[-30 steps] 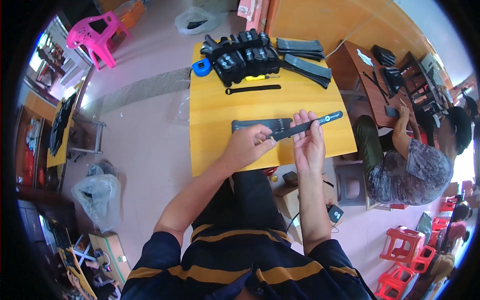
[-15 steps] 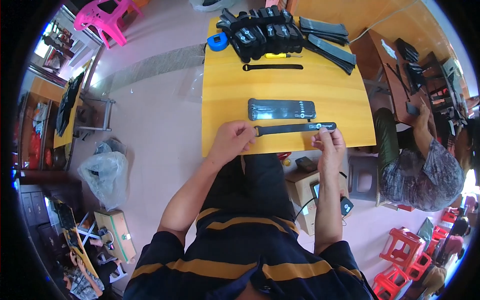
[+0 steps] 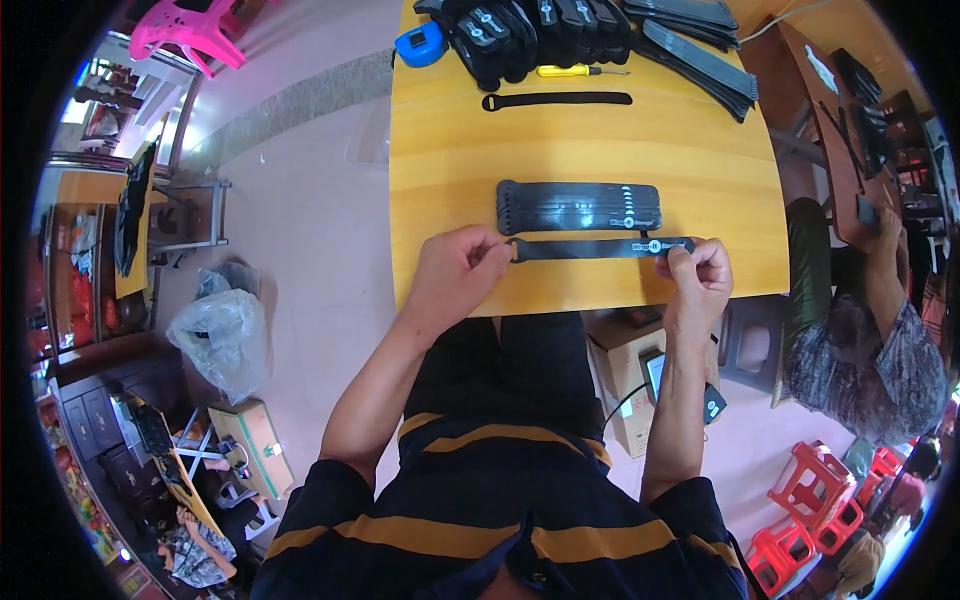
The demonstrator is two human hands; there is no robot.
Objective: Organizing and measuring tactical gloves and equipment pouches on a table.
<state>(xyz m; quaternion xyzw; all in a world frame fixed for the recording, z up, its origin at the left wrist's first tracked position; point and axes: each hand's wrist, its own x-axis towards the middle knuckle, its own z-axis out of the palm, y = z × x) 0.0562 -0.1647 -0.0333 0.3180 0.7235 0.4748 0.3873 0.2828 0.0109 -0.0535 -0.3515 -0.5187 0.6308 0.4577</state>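
Observation:
A black hook-and-loop strap [image 3: 580,249] with a printed pale label lies stretched straight along the near part of the yellow table. My left hand [image 3: 458,272] pinches the loop at its left end between thumb and fingers. At the other end my right hand [image 3: 703,283] grips the tip, thumb on top, just right of the label. Directly behind this strap is a neat row of similar straps [image 3: 570,207], overlapping with their loops to the left. Farther back, one plain black strap [image 3: 565,99] lies alone, its loop also to the left.
Beyond the lone strap lie a yellow-handled pointed tool [image 3: 565,71], a blue tape measure [image 3: 420,45] and bundled black straps [image 3: 500,40]. More flat straps [image 3: 695,65] are piled at the table's far right. Another person [image 3: 865,370] sits to the right; a cardboard box [image 3: 630,400] stands below.
My right hand has slid right along the strap, from over the label to the tip. The left hand stays at the loop. The view has shifted, so the table appears larger and higher.

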